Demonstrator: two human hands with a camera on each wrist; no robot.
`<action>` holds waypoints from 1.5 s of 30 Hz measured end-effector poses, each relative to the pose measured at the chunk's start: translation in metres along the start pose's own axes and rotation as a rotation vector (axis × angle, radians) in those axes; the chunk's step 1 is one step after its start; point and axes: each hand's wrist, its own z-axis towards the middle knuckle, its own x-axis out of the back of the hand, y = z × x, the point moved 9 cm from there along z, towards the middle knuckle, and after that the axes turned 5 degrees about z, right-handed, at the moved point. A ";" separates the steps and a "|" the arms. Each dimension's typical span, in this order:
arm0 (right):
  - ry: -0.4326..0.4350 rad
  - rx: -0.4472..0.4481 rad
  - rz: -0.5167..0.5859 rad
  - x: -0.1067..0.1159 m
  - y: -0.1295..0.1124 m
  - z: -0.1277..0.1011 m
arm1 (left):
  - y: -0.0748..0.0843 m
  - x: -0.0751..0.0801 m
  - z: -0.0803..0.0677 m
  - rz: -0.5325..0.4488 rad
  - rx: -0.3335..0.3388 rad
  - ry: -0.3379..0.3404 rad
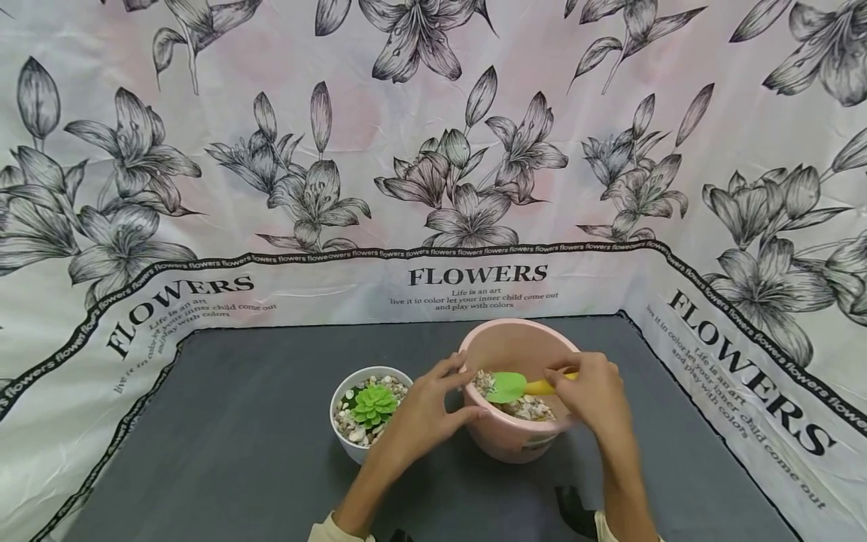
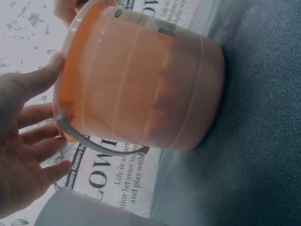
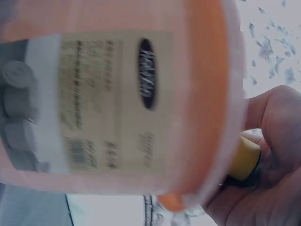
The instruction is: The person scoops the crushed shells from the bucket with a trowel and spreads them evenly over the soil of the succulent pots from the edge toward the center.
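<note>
a person's right hand (image 1: 591, 393) pinches the yellow handle of a small scoop (image 1: 516, 387), its green blade lying on the pebbles (image 1: 524, 409) inside a pink bucket (image 1: 511, 346) at the middle of the grey mat (image 1: 237, 421), toward its far edge. the left hand (image 1: 427, 410) rests at the bucket's left rim, fingers spread and relaxed, thumb touching the wall, gripping nothing. just left of it a white pot (image 1: 347, 440) holds a green succulent (image 1: 373, 404) bedded in pebbles, close beside the bucket. the bucket's grey bail handle (image 2: 94, 141) hangs down its side. bare mat lies open to the left, right and near sides; a flower-printed backdrop (image 1: 474, 188) walls in the far edge and both flanks.
</note>
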 end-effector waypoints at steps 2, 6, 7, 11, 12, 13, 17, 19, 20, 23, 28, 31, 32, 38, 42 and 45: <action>0.008 -0.001 0.019 0.009 -0.001 -0.003 | 0.000 0.000 0.000 -0.001 -0.007 0.004; 0.018 0.003 0.068 0.023 -0.003 -0.007 | 0.000 0.002 0.000 -0.008 -0.019 0.022; 0.022 0.001 0.079 0.026 -0.003 -0.008 | 0.000 0.002 0.000 -0.012 -0.015 0.025; 0.055 -0.005 0.095 0.037 -0.001 -0.011 | -0.002 0.002 -0.001 -0.017 -0.009 0.026; 0.067 -0.007 0.093 0.039 0.000 -0.012 | -0.002 0.001 -0.002 -0.015 -0.007 0.025; 0.077 -0.007 0.095 0.042 0.000 -0.013 | -0.003 0.001 -0.002 -0.012 -0.003 0.022; 0.121 -0.022 0.133 0.052 0.001 -0.018 | -0.004 -0.001 -0.002 -0.003 0.010 0.010; 0.129 -0.034 0.156 0.056 0.001 -0.020 | -0.005 -0.002 -0.002 -0.001 0.020 0.004; 0.138 -0.040 0.158 0.058 0.000 -0.021 | -0.005 -0.002 -0.002 -0.001 0.023 0.003; 0.147 -0.050 0.164 0.062 0.000 -0.024 | -0.005 -0.002 -0.004 -0.006 0.035 0.000; 0.157 -0.043 0.179 0.065 -0.002 -0.026 | -0.006 -0.002 -0.006 -0.007 0.037 0.005; 0.160 -0.054 0.187 0.065 -0.002 -0.027 | -0.006 -0.002 -0.006 -0.009 0.031 0.016; 0.161 -0.059 0.189 0.065 -0.002 -0.027 | -0.006 -0.002 -0.006 -0.009 0.028 0.020; 0.174 -0.044 0.197 0.065 -0.007 -0.028 | -0.007 0.006 -0.008 -0.035 0.019 0.048; 0.176 -0.034 0.202 0.064 -0.011 -0.029 | -0.010 0.015 -0.011 -0.028 0.042 0.077; 0.157 -0.038 0.211 0.060 -0.012 -0.028 | -0.012 0.023 -0.014 -0.004 0.066 0.097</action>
